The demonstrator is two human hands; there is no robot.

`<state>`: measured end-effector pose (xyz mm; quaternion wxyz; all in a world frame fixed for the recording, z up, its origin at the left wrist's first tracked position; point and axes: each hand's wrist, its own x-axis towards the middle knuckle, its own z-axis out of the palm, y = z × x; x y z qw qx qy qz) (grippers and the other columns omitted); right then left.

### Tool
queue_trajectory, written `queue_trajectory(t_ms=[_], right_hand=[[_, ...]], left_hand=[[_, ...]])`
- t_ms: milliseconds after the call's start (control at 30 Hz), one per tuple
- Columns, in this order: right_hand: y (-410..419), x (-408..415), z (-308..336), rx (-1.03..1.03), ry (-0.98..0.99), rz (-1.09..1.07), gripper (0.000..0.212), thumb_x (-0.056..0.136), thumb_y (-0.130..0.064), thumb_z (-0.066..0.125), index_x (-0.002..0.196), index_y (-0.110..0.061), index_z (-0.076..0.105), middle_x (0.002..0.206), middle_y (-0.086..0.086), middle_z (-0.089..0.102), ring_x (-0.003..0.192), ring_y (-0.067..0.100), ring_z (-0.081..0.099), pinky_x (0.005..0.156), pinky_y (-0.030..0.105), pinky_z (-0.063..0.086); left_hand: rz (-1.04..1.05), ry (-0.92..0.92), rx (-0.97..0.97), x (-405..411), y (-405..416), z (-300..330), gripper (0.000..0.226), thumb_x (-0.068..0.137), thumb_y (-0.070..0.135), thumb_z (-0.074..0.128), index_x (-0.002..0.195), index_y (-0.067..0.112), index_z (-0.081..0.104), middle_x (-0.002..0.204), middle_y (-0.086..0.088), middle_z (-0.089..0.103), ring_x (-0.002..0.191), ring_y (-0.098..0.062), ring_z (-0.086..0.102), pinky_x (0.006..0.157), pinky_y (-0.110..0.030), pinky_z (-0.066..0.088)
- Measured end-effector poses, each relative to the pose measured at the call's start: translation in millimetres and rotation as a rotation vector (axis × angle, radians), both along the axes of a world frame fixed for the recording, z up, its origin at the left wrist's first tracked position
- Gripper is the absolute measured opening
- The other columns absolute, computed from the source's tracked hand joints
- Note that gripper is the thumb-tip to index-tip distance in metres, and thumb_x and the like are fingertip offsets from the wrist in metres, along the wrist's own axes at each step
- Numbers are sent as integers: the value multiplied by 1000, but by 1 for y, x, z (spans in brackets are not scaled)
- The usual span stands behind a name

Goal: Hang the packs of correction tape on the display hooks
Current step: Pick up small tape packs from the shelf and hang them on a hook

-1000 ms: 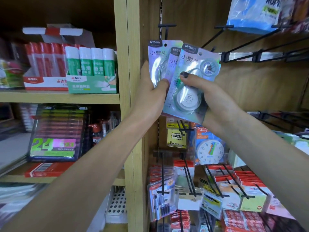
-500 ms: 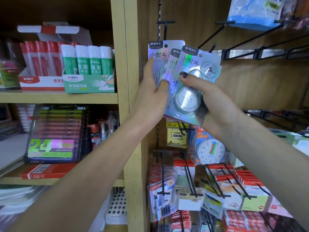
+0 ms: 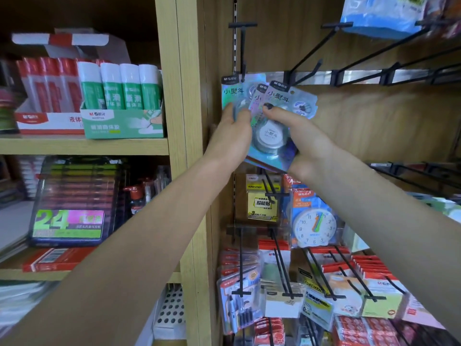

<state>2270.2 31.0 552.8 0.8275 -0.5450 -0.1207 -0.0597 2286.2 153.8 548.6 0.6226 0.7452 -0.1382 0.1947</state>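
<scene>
Nearest the camera, two forearms are raised toward the display panel. A fanned stack of correction tape packs (image 3: 272, 116) is held between both hands: the left hand (image 3: 230, 136) is curled round the stack's left side, and the right hand (image 3: 303, 143) is wrapped under the lower right corner, with its thumb pressed on the front pack's face. The packs are held just below an empty black hook (image 3: 242, 48), whose lower end appears to meet the top edge of the rear pack; whether it has entered the hanging hole cannot be told. The packs are judged light, with thin bendable card, a glossy and probably slippery holographic face, and a stiff plastic blister at the middle. They are best gripped by the card edges near the top, so the holes can be guided on. Farther right, more bare hooks (image 3: 374, 58) are mounted on the wooden back panel (image 3: 374, 121)
</scene>
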Motion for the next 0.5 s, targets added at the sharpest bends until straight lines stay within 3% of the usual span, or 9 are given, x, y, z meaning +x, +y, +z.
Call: queue_trajectory(t_ms=[67,133,200,300,367,467,500], right_hand=[[5,16,5,-11,24,-2,9,97,-17,69,91,-12,73,76,4,80,72,20,77,79,35,64],[10,31,11,-36,51,-30,9,99,-16,68,94,-9,71,67,6,78,57,19,75,60,32,65],[12,41,13,-56,67,-39,13,100,-16,66,91,-8,69,59,7,75,48,19,72,48,30,62],[8,50,11,-66,87,-57,20,102,-17,64,84,-8,65,53,8,72,42,19,70,40,30,58],[3,52,7,-57,88,-52,20,103,-17,63,86,-7,66,56,9,73,46,20,72,47,32,61],[-2,50,2,-72,100,-66,15,101,-16,64,99,-3,70,74,11,76,71,26,75,85,42,66],[-6,49,0,-69,92,-58,14,101,-15,65,101,-2,71,75,11,77,72,26,76,84,41,66]], left_hand=[[20,67,-61,29,-2,1,66,92,58,39,152,31,44,147,1,59,135,-24,56,115,-48,43],[30,118,-124,60,-6,3,73,83,67,39,143,29,56,134,-2,68,125,-28,65,107,-49,50],[58,162,-137,92,-9,3,70,88,68,40,138,25,62,128,-5,72,118,-28,69,104,-46,53],[118,220,-132,111,-9,-1,81,74,70,41,138,25,62,129,-8,71,116,-31,69,105,-48,53],[123,227,-93,93,-9,-2,72,79,61,43,140,25,60,129,-4,70,118,-28,67,102,-43,53],[72,218,-67,47,-10,0,46,102,46,45,141,24,53,134,6,61,120,-19,58,94,-32,47],[53,200,-75,43,-10,-1,37,105,42,44,135,23,55,134,3,63,118,-20,61,97,-35,50]])
